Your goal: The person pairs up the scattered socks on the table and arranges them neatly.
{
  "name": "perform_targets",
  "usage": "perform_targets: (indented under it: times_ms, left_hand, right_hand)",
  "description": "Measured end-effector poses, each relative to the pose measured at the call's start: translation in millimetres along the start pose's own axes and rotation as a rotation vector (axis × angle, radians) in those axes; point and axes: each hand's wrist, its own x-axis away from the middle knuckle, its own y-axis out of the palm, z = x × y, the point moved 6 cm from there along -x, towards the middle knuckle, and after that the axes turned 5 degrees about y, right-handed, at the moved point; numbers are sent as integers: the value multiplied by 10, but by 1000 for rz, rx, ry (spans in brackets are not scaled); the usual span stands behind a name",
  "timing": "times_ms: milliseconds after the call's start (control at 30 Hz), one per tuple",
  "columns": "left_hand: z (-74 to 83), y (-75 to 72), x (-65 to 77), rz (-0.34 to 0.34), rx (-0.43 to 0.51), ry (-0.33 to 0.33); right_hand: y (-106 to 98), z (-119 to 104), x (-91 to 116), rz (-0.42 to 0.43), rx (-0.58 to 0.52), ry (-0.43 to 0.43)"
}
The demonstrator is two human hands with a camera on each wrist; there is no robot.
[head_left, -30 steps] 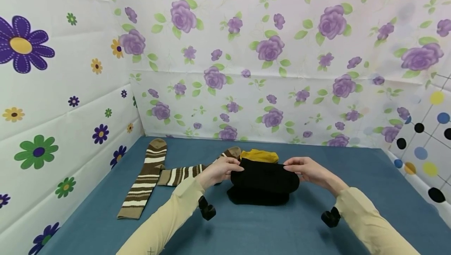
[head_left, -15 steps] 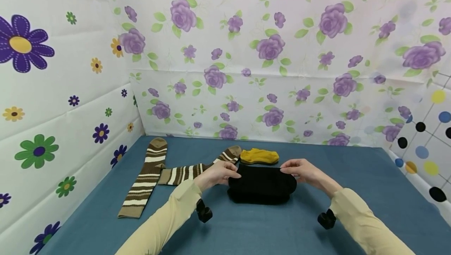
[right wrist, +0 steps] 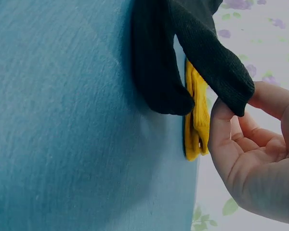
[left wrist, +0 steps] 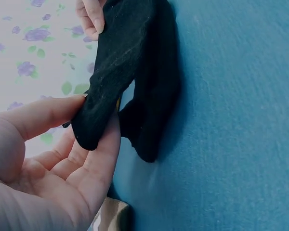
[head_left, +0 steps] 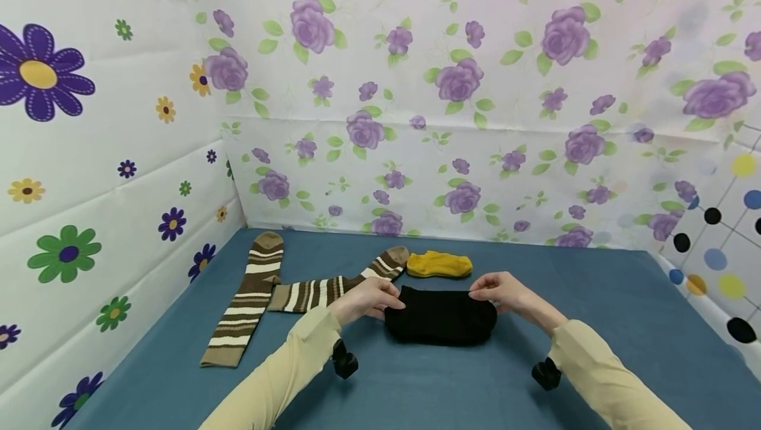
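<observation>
A black sock [head_left: 442, 311] is stretched level between both hands in the head view. My left hand [head_left: 364, 299] pinches its left end between thumb and fingers. At the other end, the thumb and fingers of my right hand [head_left: 507, 293] pinch its upper corner. Underneath lies a second black sock [left wrist: 156, 91], resting on the blue cloth; the held one largely covers it in the head view. Both wrist views show a gap between the two socks near their ends.
Behind the black socks sits a yellow sock bundle [head_left: 438, 263] with a dark underside. Two brown-and-white striped socks lie to the left, one lengthwise [head_left: 242, 304] and one crosswise [head_left: 318, 293]. A flowered sheet [head_left: 416, 100] hangs behind the blue table cloth [head_left: 565, 285].
Both hands have lowered the held black sock toward the one on the table, so the two overlap more. The yellow bundle behind is now uncovered.
</observation>
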Motion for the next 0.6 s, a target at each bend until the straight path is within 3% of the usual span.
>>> perform_targets:
  times_ms: [400, 600]
  left_hand:
    - [-67, 1, 10, 30, -72, 2]
    - [-86, 15, -1, 22, -86, 19]
  right_hand:
    - [67, 1, -4, 50, 160, -41]
    - [81, 27, -21, 57, 167, -37]
